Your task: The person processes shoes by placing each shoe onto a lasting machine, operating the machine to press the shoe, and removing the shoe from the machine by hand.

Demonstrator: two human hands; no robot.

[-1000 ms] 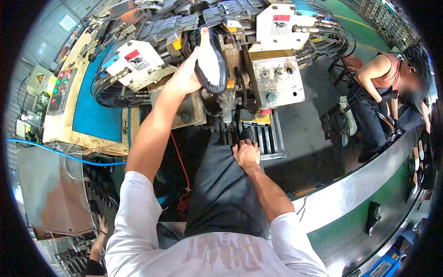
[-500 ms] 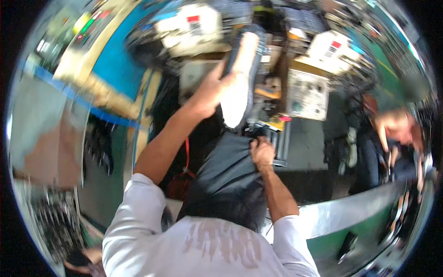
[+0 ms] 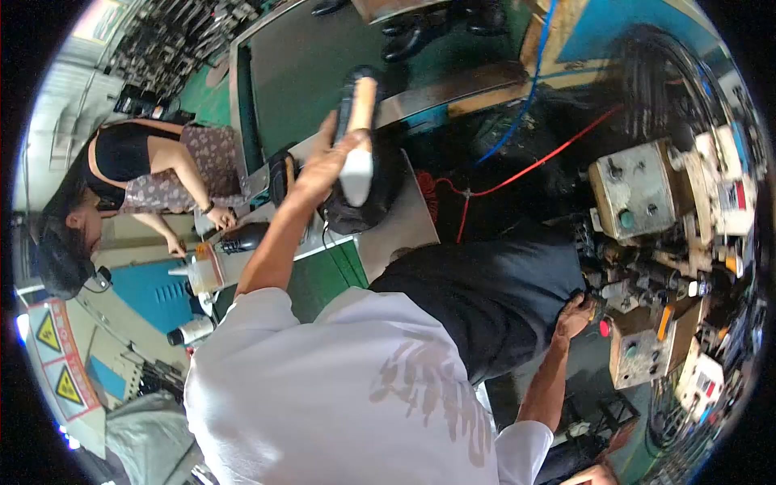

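A dark shoe (image 3: 356, 174), its pale sole turned toward the camera, is held up by my left hand (image 3: 324, 167). The fingers wrap round its side, and a black rounded item (image 3: 388, 190) lies beneath it on a grey surface. Down by the machines on the right, my right hand (image 3: 575, 315) has its fingers curled beside a red button (image 3: 605, 327). Whatever those fingers may hold is too small to make out.
On the left a co-worker (image 3: 182, 166) bends over a black shoe (image 3: 245, 237), near a clear bottle (image 3: 204, 273). Control boxes (image 3: 638, 190) stand at the right. Red hose (image 3: 533, 166) and blue hose (image 3: 525, 105) cross the background. More black shoes (image 3: 406, 42) lie at the top.
The view has swung left, bringing in the co-worker and the grey surface. My left hand still holds the shoe, now over that surface. My right hand remains by the machines.
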